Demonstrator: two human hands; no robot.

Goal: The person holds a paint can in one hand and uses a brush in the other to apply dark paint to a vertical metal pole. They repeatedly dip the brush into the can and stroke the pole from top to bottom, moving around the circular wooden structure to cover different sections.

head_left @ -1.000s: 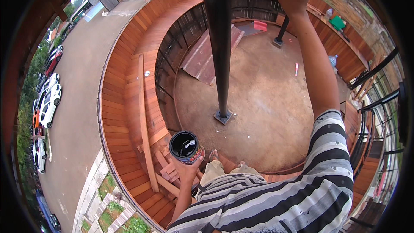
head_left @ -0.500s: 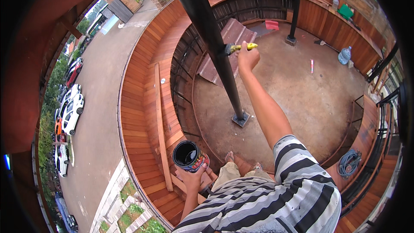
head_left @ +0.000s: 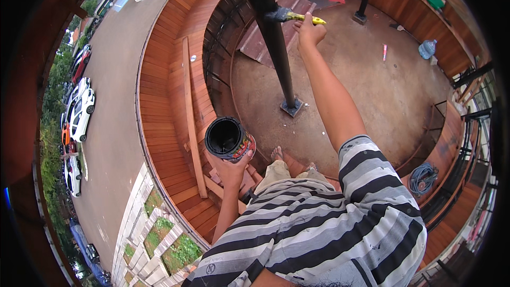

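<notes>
My right hand (head_left: 310,33) is closed round the yellow handle of a paintbrush (head_left: 297,17). Its dark, paint-coated bristles touch the side of a black metal post (head_left: 281,69), which rises from a square base plate on the floor. Lower down on the left, my left hand (head_left: 229,169) grips an open paint can (head_left: 241,151) from below and the side. The can has a colourful label, a black-smeared rim and dark paint inside; its mouth faces up toward me.
A curved wooden bench (head_left: 159,127) rings the round concrete floor (head_left: 361,101), with a loose plank (head_left: 192,122) lying on it. Maroon roofing sheets (head_left: 271,37) lie behind the post. To the right are a large water bottle (head_left: 427,49) and a coiled hose (head_left: 423,179). Cars (head_left: 81,114) stand outside.
The view has tilted, so the surroundings sit higher in it. My right hand with the brush is farther up the post. The can appears higher, still in my left hand.
</notes>
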